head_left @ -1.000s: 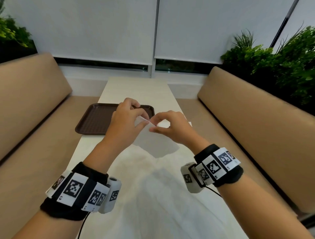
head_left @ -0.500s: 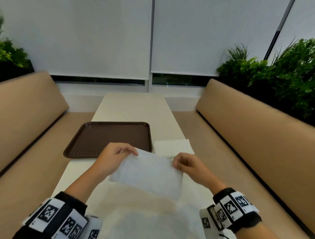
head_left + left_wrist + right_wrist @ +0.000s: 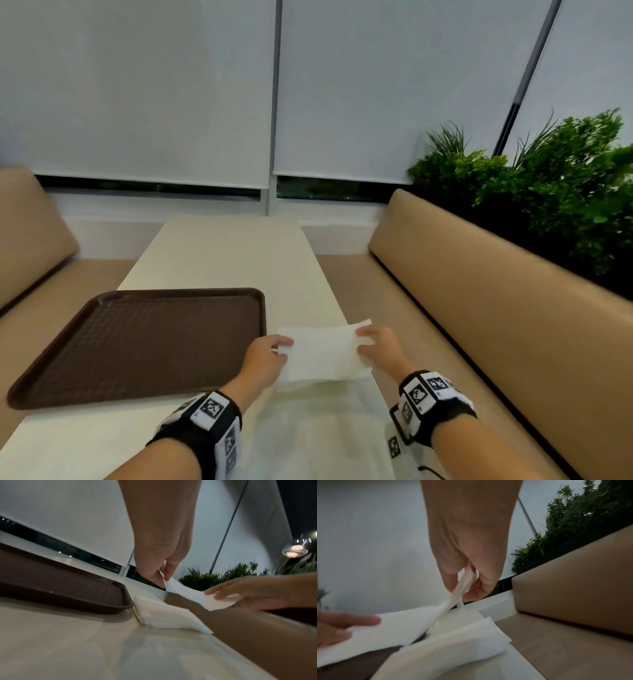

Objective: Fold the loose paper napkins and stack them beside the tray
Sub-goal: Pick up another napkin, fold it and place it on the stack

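Note:
A folded white napkin hangs just above the table, held at both ends. My left hand pinches its left edge between thumb and fingers, as the left wrist view shows. My right hand pinches the right edge. Directly under it lies a stack of folded napkins, right beside the brown tray. In the head view the held napkin hides most of the stack. The held napkin slopes down toward the stack without lying flat on it.
A pale thin sheet lies flat on the cream table between my forearms. Tan benches run along both sides, with green plants behind the right one. The table's right edge is close to the stack.
Both hands have carried the folded napkin forward and down, from mid-air in front of me to just over the stack to the right of the tray.

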